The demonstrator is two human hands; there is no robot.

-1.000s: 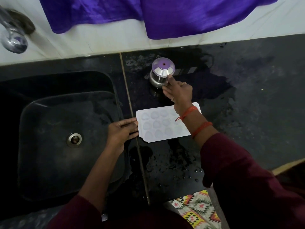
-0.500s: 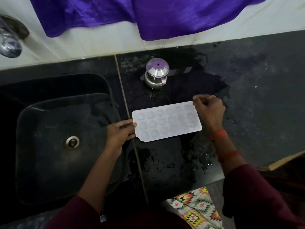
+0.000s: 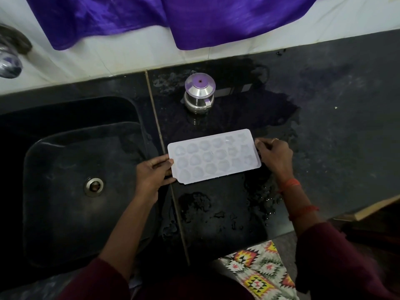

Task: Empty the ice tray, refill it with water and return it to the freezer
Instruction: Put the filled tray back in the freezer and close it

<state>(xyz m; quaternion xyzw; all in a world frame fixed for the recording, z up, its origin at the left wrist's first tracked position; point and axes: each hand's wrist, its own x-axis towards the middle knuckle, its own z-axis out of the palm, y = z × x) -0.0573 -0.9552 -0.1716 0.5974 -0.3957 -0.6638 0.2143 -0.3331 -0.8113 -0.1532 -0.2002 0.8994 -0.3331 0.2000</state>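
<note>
Gripping a white ice tray (image 3: 213,156) by its short ends, the left hand (image 3: 153,174) and right hand (image 3: 274,154) pinch its rims, thumbs on top. A steel jug (image 3: 199,94) stands beyond the fingertips on the wet black counter (image 3: 337,100).

**Legible markings: none**

No text, label, brand, number or sign can be read. The ice tray (image 3: 214,155), the steel jug (image 3: 199,94), the purple fabric (image 3: 216,18) and the patterned cloth (image 3: 259,271) show no readable lettering.
</note>
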